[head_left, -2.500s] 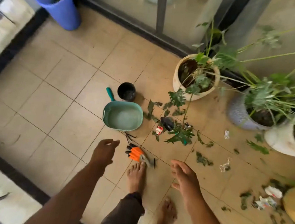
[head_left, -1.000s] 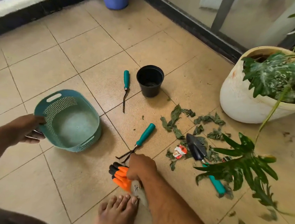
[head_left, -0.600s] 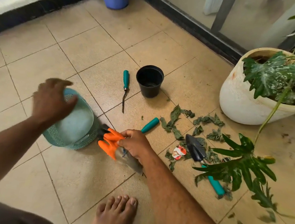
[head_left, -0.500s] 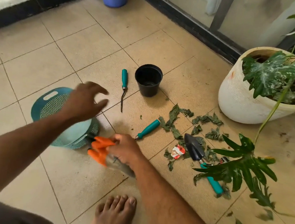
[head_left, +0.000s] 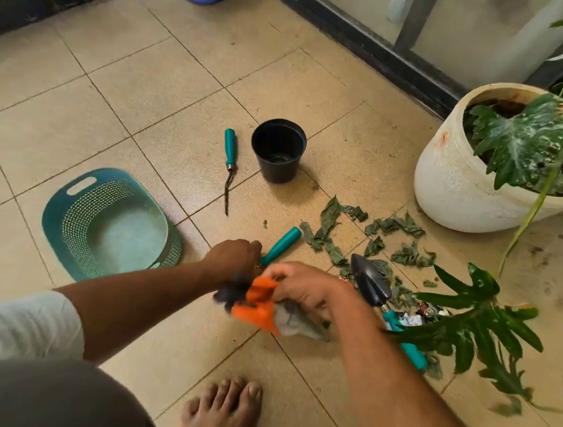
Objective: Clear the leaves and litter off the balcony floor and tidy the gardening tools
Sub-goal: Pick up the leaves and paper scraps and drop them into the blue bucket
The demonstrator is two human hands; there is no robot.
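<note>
Gardening gloves (head_left: 259, 307), orange with black claw tips and a grey knit cuff, are bunched above the tan floor tiles (head_left: 169, 86), just right of the teal basket (head_left: 104, 223). Right hand (head_left: 304, 287) has its fingers curled round the orange part of them; left hand (head_left: 236, 260) is curled at the black claw tips, though blur hides whether it grips them or only touches. The basket is oval plastic with perforated walls, a slot handle and a smooth base, lying tilted on the tiles. Right of the basket, beyond the hands, the round teal handle of a hand rake (head_left: 281, 245) pokes out from behind the left hand. Further right of the basket a black pointed trowel (head_left: 368, 286) with a teal handle lies among crumpled dry leaves (head_left: 383, 234) and bits of wrapper litter (head_left: 429, 311). Beyond the basket's far right side a thin metal weeder (head_left: 229, 163) with a teal handle lies flat, beside an upright, round black plastic pot (head_left: 278, 152). Well right of the basket stands a stained white planter (head_left: 458, 173) holding a lobed green plant (head_left: 528, 138). A bare foot (head_left: 221, 407) rests on the tiles below the hands.
</note>
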